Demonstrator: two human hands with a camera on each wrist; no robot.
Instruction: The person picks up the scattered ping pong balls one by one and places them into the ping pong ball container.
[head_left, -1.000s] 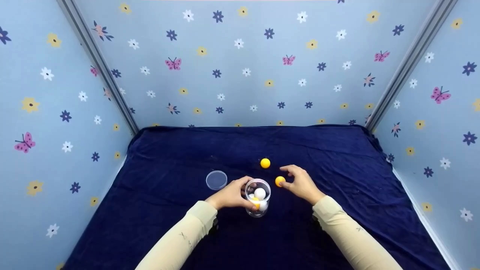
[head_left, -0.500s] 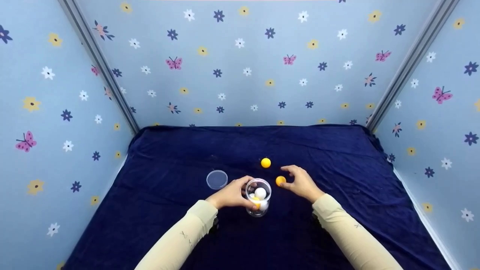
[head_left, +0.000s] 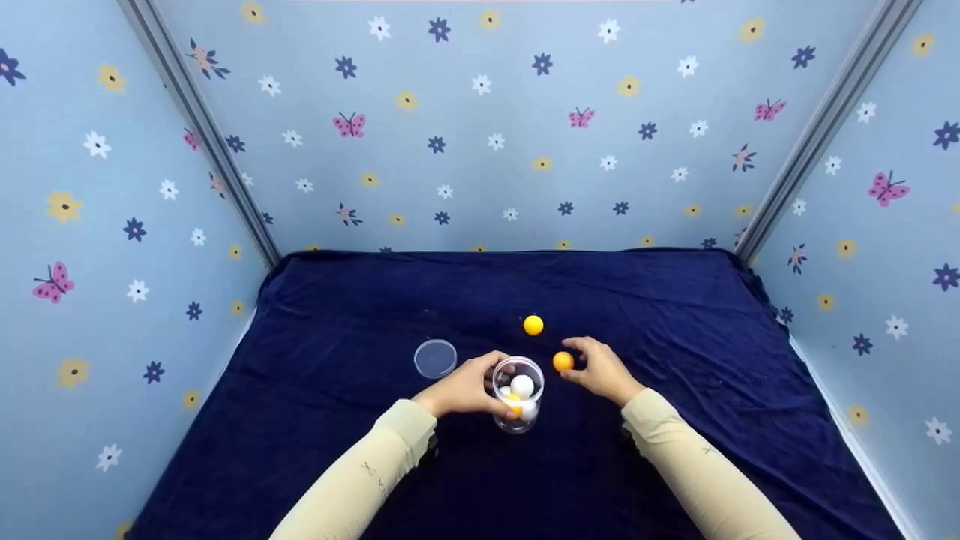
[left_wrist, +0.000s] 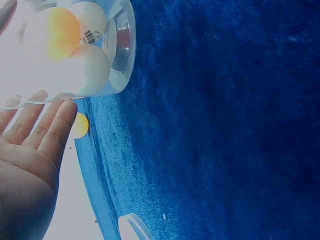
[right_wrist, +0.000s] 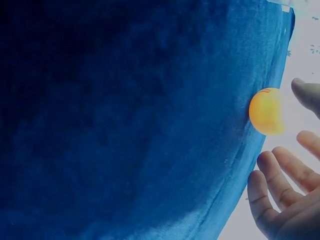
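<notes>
My left hand (head_left: 469, 386) grips a clear plastic jar (head_left: 517, 422), thumb on the near side and fingers on the far side. The jar stands upright with its mouth uncovered. White table tennis balls (head_left: 522, 386) and an orange one (left_wrist: 64, 34) lie inside it. To the right, my right hand (head_left: 604, 372) is around an orange table tennis ball (head_left: 562, 361) on the cloth, thumb and fingers spread on either side. The right wrist view shows gaps between this ball (right_wrist: 266, 112) and the fingers (right_wrist: 280, 182). Another orange ball (head_left: 533, 325) rests farther back.
A round clear lid (head_left: 435, 358) lies flat on the cloth left of the jar. Dark blue velvety cloth (head_left: 360, 300) covers the table. Patterned light-blue walls (head_left: 480, 120) enclose the back and both sides.
The fingers and thumb of my right hand have shifted slightly around the nearer orange ball, the thumb moving toward its near side. My left hand keeps its grip on the jar.
</notes>
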